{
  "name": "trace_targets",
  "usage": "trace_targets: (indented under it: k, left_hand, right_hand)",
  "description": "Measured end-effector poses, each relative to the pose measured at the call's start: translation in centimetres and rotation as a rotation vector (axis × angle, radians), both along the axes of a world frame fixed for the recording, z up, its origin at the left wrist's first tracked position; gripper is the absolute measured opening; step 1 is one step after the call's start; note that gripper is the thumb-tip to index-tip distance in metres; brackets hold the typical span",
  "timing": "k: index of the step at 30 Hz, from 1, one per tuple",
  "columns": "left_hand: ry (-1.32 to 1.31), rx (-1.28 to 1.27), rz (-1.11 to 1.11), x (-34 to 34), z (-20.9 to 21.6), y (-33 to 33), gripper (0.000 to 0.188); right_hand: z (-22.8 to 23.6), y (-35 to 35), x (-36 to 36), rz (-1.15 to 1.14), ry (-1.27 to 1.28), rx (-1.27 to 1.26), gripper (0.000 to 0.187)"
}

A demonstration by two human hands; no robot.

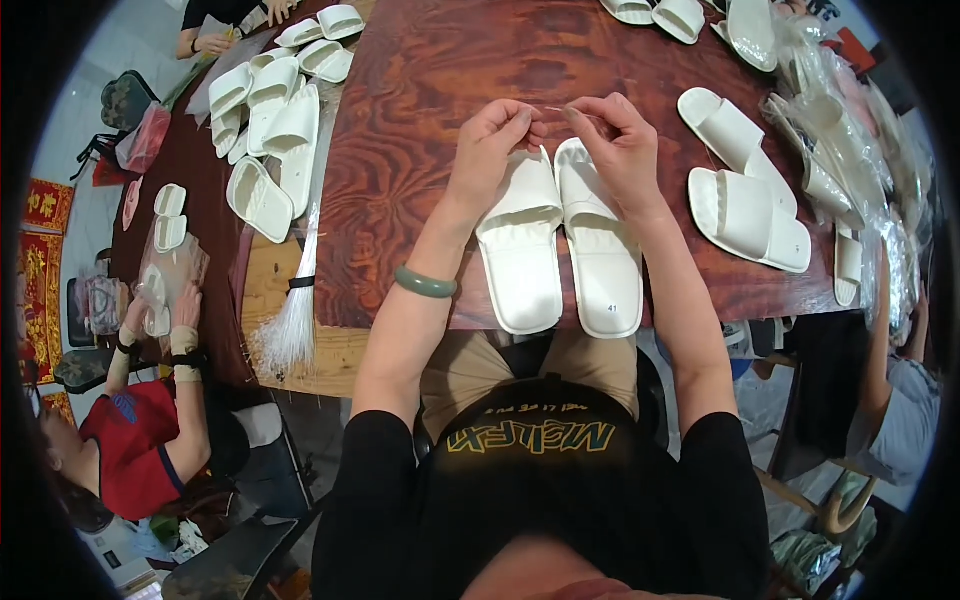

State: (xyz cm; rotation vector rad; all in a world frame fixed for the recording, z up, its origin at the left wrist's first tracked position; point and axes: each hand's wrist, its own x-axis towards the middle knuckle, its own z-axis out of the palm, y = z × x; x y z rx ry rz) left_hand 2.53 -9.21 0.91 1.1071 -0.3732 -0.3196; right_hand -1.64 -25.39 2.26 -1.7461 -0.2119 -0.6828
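Observation:
Two white slippers, a left one [522, 270] and a right one [604, 275], lie side by side on the wooden table [410, 90] in front of me, toes pointing away. Above their toes, my left hand [492, 148] and my right hand [622, 145] are raised close together, each in a pinch. A thin, pale strand [548, 108] runs between the fingertips, one end in each hand. It is too fine to tell its exact kind. My wrists partly cover the slippers' toe ends.
White slippers [290, 130] are piled at the left, beside a bundle of thin white strands [290, 330]. More slippers [755, 220] lie at the right, near a heap of transparent plastic bags [880, 150]. Co-workers sit left and right; the left one holds a bagged pair [160, 290].

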Motion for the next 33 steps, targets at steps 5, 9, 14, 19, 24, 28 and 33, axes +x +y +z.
trace_targets:
  k: [5, 9, 14, 19, 24, 28, 33]
  left_hand:
    - [-0.010, -0.012, -0.012, -0.31, 0.07, -0.39, 0.017]
    - [-0.023, -0.023, -0.022, -0.43, 0.26, -0.35, 0.016]
    - [-0.038, -0.015, -0.014, -0.51, 0.33, -0.42, 0.016]
    - [-0.069, -0.001, -0.017, -0.65, 0.34, -0.58, 0.017]
    - [-0.074, -0.003, -0.004, -0.61, 0.33, -0.47, 0.017]
    - [-0.056, 0.001, -0.013, -0.62, 0.25, -0.41, 0.017]
    - [-0.073, -0.020, 0.003, -0.65, 0.23, -0.52, 0.017]
  right_hand:
    - [0.04, 0.22, -0.19, 0.040, -0.011, -0.030, 0.007]
    - [0.00, 0.20, -0.19, 0.023, -0.033, -0.081, 0.008]
    - [-0.18, 0.26, -0.15, 0.018, -0.031, -0.118, 0.009]
    - [-0.21, 0.28, -0.18, 0.027, -0.023, -0.149, 0.008]
    - [-0.09, 0.25, -0.13, 0.012, -0.026, -0.144, 0.007]
    - [-0.07, 0.27, -0.15, 0.015, -0.028, -0.121, 0.007]
    - [-0.14, 0.31, -0.13, 0.013, -0.039, -0.112, 0.007]
